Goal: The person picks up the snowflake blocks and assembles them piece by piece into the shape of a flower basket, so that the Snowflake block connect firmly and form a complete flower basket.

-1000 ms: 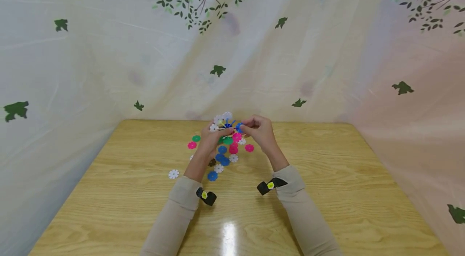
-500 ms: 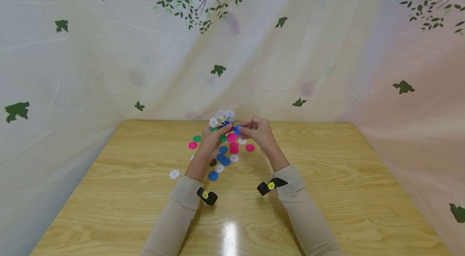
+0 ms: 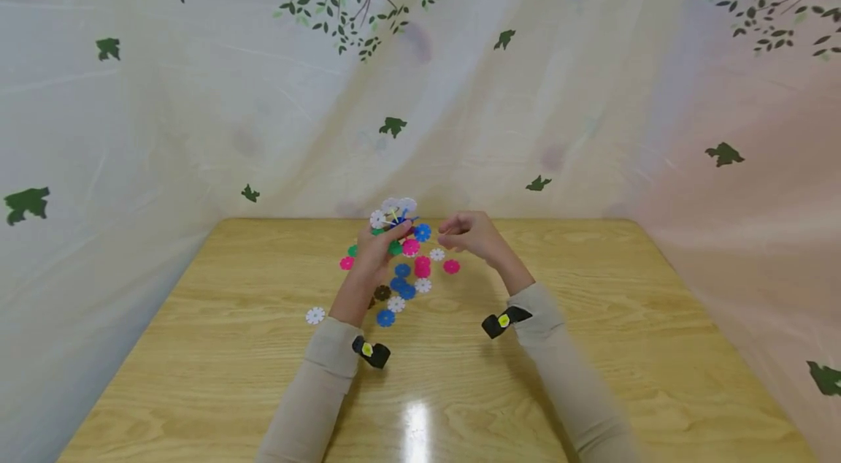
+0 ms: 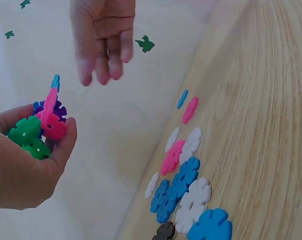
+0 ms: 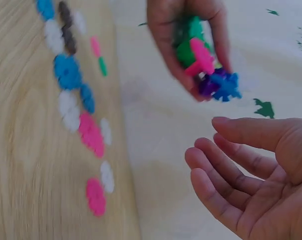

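Note:
My left hand grips a cluster of interlocking flower-shaped discs above the far part of the table. Green, pink, purple and blue discs show in it, with white ones at its top in the head view. A blue disc juts from the cluster's right side. Beside it, my right hand hovers apart with nothing between its fingers. The right wrist view shows that hand's fingers loosely bent and the thumb away from them. Part of the cluster is hidden by my left palm and fingers.
Loose discs lie on the wooden table under and around my left hand: several blue ones, pink ones, white ones and a dark brown one. A printed cloth hangs behind the table's far edge.
My right hand has let go of the blue disc, which now stays on the cluster, and has moved off to the right. My left hand has shifted slightly left with the cluster.

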`<state>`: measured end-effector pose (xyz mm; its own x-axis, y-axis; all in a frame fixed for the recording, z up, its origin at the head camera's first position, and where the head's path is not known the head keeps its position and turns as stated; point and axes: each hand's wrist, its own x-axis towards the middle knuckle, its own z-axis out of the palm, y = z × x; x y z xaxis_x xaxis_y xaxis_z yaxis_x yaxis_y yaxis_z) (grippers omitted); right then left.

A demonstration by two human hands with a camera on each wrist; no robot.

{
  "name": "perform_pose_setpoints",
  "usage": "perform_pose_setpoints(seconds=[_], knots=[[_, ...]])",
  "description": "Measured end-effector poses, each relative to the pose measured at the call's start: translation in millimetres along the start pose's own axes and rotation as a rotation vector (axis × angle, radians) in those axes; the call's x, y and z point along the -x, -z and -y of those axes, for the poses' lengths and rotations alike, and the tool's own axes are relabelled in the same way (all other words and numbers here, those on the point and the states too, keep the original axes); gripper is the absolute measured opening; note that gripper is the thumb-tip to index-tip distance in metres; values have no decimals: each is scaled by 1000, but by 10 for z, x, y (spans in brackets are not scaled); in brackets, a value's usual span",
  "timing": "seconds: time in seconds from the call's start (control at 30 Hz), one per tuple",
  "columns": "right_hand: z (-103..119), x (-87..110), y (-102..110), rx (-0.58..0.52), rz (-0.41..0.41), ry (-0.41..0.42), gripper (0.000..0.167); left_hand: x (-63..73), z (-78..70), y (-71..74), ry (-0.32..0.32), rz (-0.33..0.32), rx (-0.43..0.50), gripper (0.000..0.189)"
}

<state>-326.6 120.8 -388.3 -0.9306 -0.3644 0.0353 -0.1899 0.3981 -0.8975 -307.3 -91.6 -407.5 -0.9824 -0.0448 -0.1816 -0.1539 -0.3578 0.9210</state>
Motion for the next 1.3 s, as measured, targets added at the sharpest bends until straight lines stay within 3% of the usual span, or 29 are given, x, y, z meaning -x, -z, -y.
perform_pose_setpoints(seconds=[0.2,0.3,0.6,0.83,1.03,1.3], knots=[[-132,-99,51,256,170,-23,23,-1,-28,17,0,33,7,46],[-224,-140,48,332,226,-49,23,2,-30,22,0,47,17,42],[-416,-193,-15,481,243,-20,23,18,-6,28,2,73,7,37],[-472,-232,-68,604,245,3,18,26,10,18,4,42,-5,41],[-484,-227,-49,600,271,7,17,38,3,12,2,41,-5,42],[-519,-171,29,435,349,-29,24,48,-9,5,-5,51,-1,43]])
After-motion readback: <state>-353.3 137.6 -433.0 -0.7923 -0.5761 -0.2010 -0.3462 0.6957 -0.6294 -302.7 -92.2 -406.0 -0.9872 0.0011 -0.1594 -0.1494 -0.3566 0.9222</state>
